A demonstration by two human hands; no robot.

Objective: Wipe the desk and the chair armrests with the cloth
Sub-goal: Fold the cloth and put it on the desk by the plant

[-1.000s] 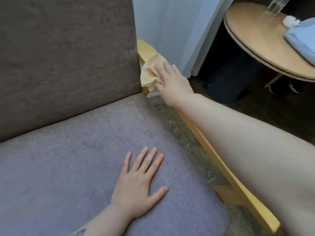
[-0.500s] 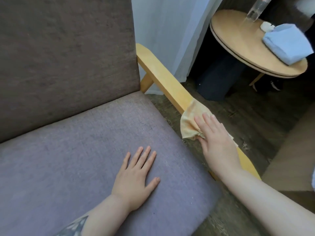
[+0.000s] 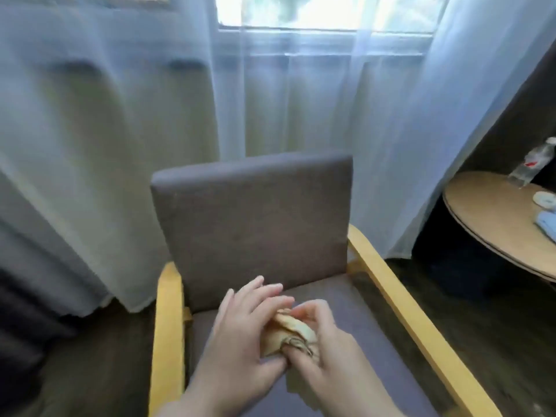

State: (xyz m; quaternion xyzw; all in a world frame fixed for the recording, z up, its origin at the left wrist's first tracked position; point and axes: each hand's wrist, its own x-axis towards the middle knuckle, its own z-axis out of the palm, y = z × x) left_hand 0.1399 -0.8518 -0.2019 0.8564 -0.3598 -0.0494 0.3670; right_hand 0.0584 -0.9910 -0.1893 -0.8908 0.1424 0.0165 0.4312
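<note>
Cloth (image 3: 287, 334), yellow and bunched, sits between my two hands above the chair seat (image 3: 376, 350), roughly at its centre. My right hand (image 3: 326, 353) grasps the cloth: fingers curl over its top and thumb side, pinching the folds. My left hand (image 3: 243, 329) lies against the cloth's left side with fingers extended and slightly spread; the thumb presses under the bundle. Motion blur softens both hands, so finer finger contact is unclear.

Chair layout: grey backrest (image 3: 255, 224) upright behind my hands; left armrest (image 3: 167, 332) and right armrest (image 3: 412, 320), both yellow wood, run along either side of the seat. Neither hand touches an armrest.

Round wooden worktop (image 3: 487, 224) stands well apart to the right, carrying a clear bottle (image 3: 532, 165), a small white item (image 3: 544, 200) and a folded blue cloth (image 3: 547, 227). Sheer curtains (image 3: 270, 100) hang behind the chair
</note>
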